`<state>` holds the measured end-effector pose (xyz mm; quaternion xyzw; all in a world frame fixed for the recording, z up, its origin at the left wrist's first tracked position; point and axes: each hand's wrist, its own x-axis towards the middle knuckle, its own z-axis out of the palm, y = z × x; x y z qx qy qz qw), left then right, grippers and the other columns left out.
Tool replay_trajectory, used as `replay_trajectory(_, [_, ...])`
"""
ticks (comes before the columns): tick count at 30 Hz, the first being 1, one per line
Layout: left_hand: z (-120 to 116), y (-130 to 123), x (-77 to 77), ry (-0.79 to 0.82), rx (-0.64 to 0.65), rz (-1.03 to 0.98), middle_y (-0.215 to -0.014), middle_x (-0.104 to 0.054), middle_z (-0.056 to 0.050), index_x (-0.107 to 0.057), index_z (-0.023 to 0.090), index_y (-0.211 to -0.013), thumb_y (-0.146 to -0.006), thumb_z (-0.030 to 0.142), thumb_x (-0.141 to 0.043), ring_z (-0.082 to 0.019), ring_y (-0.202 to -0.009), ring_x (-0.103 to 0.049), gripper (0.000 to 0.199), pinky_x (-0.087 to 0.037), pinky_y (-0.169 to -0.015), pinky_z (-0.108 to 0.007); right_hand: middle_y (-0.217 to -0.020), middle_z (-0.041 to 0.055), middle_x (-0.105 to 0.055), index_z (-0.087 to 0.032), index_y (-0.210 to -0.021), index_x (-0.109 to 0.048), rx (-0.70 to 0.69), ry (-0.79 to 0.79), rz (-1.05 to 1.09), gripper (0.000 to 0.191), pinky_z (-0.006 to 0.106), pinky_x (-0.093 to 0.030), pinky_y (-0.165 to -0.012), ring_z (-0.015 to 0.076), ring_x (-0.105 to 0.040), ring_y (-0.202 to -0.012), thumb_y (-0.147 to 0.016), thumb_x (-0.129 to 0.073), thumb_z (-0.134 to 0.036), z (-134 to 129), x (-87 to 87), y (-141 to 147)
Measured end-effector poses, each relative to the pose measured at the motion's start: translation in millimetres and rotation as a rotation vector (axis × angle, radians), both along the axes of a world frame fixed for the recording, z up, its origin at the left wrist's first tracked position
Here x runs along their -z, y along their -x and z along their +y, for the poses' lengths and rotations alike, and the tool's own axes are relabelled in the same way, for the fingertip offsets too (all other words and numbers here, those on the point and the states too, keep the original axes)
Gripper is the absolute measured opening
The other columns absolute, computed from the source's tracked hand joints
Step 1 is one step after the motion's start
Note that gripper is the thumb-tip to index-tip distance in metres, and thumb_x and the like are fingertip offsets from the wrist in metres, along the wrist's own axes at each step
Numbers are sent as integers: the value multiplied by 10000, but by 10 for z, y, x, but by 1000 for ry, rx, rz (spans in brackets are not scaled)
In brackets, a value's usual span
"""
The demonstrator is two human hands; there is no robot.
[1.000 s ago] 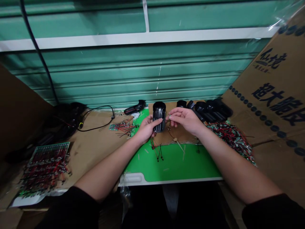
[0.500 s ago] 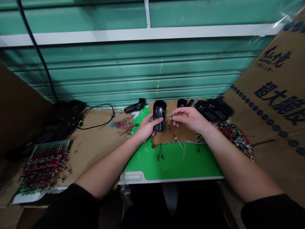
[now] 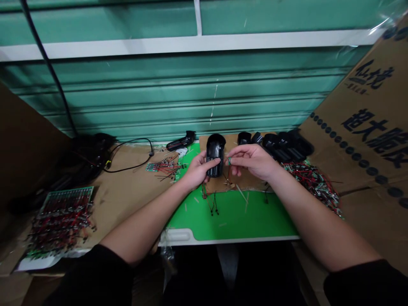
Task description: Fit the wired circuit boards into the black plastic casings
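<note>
My left hand (image 3: pixel 198 169) is closed around a black plastic housing (image 3: pixel 216 149), its hollow side facing me and its thumb lying across the lower part. Close to the housing's right edge, my right hand (image 3: pixel 251 160) pinches a small green circuit board (image 3: pixel 229 161) between thumb and fingertips. Thin red and black wires hang below the board, in front of the cardboard sheet (image 3: pixel 219 185). Whether the board touches the housing I cannot tell. Below my left hand, several loose wires (image 3: pixel 213 205) lie on the green board surface (image 3: pixel 232 221).
Further black housings (image 3: pixel 282 144) stand at the back right, beside a heap of wired boards (image 3: pixel 317 187). At left lie a stack of wired circuit boards (image 3: pixel 60 216), a smaller wire bundle (image 3: pixel 164 165) and a black cable (image 3: pixel 127 170). A cardboard box (image 3: pixel 366 127) walls the right side.
The circuit board in my right hand has turned so its green face shows, and it sits slightly lower. The housing in my left hand has shifted slightly right.
</note>
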<state>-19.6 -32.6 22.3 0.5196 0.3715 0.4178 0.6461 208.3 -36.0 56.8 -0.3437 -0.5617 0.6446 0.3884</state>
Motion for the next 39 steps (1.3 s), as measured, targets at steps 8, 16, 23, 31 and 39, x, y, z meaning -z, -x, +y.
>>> replay_trajectory(8, [-28, -13, -1, -69, 44, 47, -751, -615, 56, -611, 160, -1200, -822, 532, -888, -42, -382, -435, 599, -329, -339, -212, -710, 51, -711, -85, -1088, -818, 268, -78, -80, 644, 199, -526, -499, 90, -632, -546, -669, -1015, -532, 32, 96, 101])
replay_trajectory(16, [-45, -34, 24, -52, 46, 18, -822, -685, 14, -603, 154, -1270, -818, 508, -904, -48, -430, -464, 649, -319, -392, -216, -862, 68, -719, -113, -1065, -861, 375, -279, -140, 580, 185, -477, -478, 33, -567, -560, -742, -964, -583, 46, 207, 138])
replay_trajectory(23, [-77, -68, -28, -30, 18, -40, -822, -684, 13, -619, 134, -1212, -771, 432, -943, -72, -581, -551, 623, -431, -543, -209, -940, 81, -706, -111, -1037, -869, 376, -341, -156, 548, 209, -492, -470, 39, -583, -549, -774, -943, -586, 32, 213, 139])
replay_trajectory(31, [-86, -79, -41, -22, -1, -55, -791, -665, 21, -622, 155, -1148, -752, 378, -955, -89, -618, -579, 564, -458, -573, -214, -993, 97, -726, -127, -1002, -868, 388, -367, -207, 550, 191, -497, -469, 26, -564, -570, -782, -927, -627, 32, 198, 127])
replay_trajectory(39, [-58, -94, -4, -27, -13, -75, -877, -718, -5, -623, 152, -1166, -737, 358, -952, -72, -610, -565, 578, -448, -559, -210, -1017, 101, -722, -126, -1012, -862, 396, -370, -213, 549, 194, -500, -471, 25, -567, -571, -799, -912, -629, 25, 189, 123])
